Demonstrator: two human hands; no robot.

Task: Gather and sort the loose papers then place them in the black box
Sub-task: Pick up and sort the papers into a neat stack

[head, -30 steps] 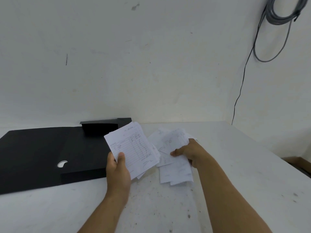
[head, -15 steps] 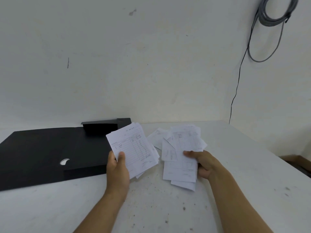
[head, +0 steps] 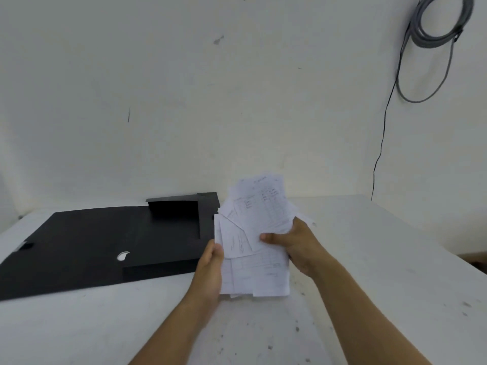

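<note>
A loose stack of white papers (head: 254, 241) with printed tables and handwriting is held upright above the white table, its sheets fanned and uneven. My left hand (head: 212, 267) grips the stack's left edge. My right hand (head: 295, 245) grips its right side, thumb across the front sheets. The black box (head: 105, 243) lies opened flat on the table to the left of the papers, with a raised flap at its back and a small finger hole near the middle.
The white table (head: 369, 259) is scuffed and ends at a wall behind and an edge on the right. A grey coiled cable (head: 432, 27) hangs on the wall at top right, with a thin black wire running down.
My right hand lifted the loose papers off the table and brought them against the stack in my left hand. Both hands now hold one combined stack, raised and shifted right of the box.
</note>
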